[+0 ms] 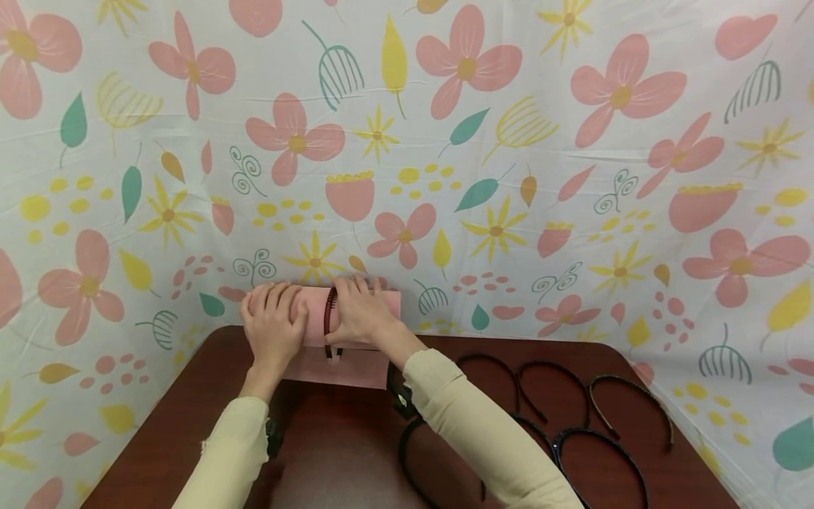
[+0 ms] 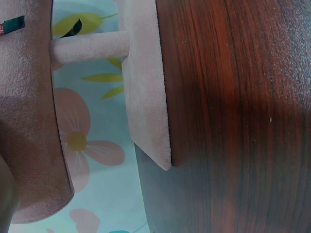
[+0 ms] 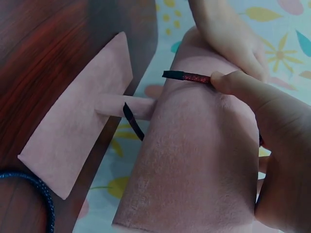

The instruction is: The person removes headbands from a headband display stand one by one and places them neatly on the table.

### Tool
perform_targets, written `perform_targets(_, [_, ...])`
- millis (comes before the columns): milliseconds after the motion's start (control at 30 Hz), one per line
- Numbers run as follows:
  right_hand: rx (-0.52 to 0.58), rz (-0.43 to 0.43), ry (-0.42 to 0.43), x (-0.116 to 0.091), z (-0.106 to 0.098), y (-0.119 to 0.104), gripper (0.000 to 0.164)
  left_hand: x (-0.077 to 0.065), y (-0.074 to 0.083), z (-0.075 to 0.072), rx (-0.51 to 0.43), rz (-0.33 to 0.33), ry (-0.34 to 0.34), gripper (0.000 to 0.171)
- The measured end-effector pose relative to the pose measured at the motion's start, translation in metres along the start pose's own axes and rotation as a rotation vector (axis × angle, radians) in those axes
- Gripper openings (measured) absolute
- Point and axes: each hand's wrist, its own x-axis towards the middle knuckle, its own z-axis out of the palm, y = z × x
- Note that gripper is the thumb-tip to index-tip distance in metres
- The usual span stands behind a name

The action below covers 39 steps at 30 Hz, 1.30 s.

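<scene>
A pink velvety headband stand (image 1: 316,322) has a horizontal roll on a short post (image 3: 124,106) above a flat base (image 3: 77,121). Around the roll sits a dark red glittery headband (image 3: 197,77) with black ends, which hang below it on either side of the post. My right hand (image 1: 365,314) holds this headband over the roll, its thumb pressing near one end in the right wrist view. Farther left, my left hand (image 1: 273,329) grips the roll's left end, fingers over the top and thumb along the front.
Several dark headbands lie on the brown table (image 1: 343,445) to the right, among them a dark blue one (image 3: 46,194) close to the base. A flower-patterned cloth (image 1: 407,155) hangs right behind the stand.
</scene>
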Motion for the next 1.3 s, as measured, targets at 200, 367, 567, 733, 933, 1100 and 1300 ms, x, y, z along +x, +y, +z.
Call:
perform_targets(200, [0.004,-0.032,0.017,-0.001,0.004,0.004,0.108,-0.001,0.0,0.0,0.002,-0.003,-0.016,0.038])
perform_targets(367, [0.001,-0.046,0.039,-0.005,0.006,0.009,0.104,0.0,0.001,-0.001,-0.003,-0.002,-0.007,0.037])
perform_targets(567, [-0.012,-0.063,0.083,-0.012,0.006,0.019,0.1,0.001,0.001,0.0,-0.001,-0.013,0.002,0.038])
perform_targets(733, [-0.007,-0.06,0.113,-0.02,0.006,0.028,0.099,0.001,0.0,0.0,0.001,-0.014,-0.004,0.037])
perform_targets(933, [0.051,-0.052,0.106,-0.029,0.005,0.038,0.097,0.0,0.001,-0.002,-0.003,-0.014,0.007,0.036])
perform_targets(1100, [0.098,-0.045,0.136,-0.038,0.003,0.048,0.099,0.001,0.003,-0.003,-0.017,-0.01,0.021,0.036])
perform_targets(1300, [0.091,-0.032,0.177,-0.047,0.004,0.057,0.104,0.0,0.004,-0.001,-0.022,-0.017,0.011,0.037])
